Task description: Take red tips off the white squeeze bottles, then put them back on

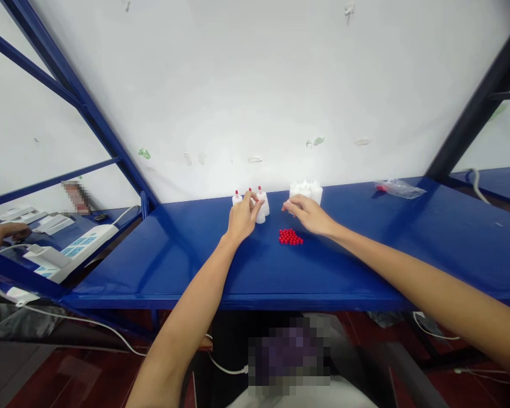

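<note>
My left hand [242,216] is closed around a small white bottle with a red cap [260,211], one of a group of capped white bottles [237,197] at the back of the blue table [365,255]. My right hand [308,214] hovers low over the table with fingers curled, just in front of a cluster of uncapped white bottles [306,191]. Whether it pinches anything is too small to see. A pile of several small red caps [290,237] lies on the table between my hands.
A clear plastic bag with something red [397,187] lies at the back right. White power strips and boxes [68,249] sit on a lower blue shelf at left, where another person's hand [2,233] rests. Blue frame struts [85,107] rise on the left, a dark one on the right.
</note>
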A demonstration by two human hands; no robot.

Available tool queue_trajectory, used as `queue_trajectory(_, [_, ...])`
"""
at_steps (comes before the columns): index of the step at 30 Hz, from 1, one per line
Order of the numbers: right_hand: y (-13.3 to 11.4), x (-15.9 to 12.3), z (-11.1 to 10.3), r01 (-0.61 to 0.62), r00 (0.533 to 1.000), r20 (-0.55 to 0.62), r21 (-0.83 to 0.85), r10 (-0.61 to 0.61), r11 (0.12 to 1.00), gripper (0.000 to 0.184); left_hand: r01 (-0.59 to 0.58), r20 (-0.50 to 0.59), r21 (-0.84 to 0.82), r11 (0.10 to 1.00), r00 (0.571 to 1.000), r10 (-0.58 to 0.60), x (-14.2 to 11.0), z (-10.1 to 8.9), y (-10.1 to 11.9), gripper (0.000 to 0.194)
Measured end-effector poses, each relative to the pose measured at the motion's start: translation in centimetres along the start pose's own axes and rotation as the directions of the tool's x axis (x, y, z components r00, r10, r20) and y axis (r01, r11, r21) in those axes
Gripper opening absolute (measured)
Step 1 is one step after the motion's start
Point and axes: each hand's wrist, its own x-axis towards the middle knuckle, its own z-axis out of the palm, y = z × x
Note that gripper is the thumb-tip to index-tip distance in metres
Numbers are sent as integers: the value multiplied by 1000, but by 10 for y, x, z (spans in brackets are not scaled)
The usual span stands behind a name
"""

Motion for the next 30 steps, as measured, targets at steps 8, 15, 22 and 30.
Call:
queue_trajectory(8, [8,0,13,-57,992,129,421,3,905,38,-32,-61,-535,844,998,-1,-9,34,40,28])
queue_trajectory(15, [15,-1,19,-17,991,123,446,-43,895,49,-11,-51,-580,814,998,-23,-10,39,46,21])
queue_trajectory(22, [-2,-6,11,-62,991,135,394,10,917,26,-30,-2,-515,856,999,33,-16,36,43,16])
queue_trajectory(30, [-6,-9,12,-54,993,115,276,23,960,27,-53,-32,-532,845,999,43,-16,40,44,15])
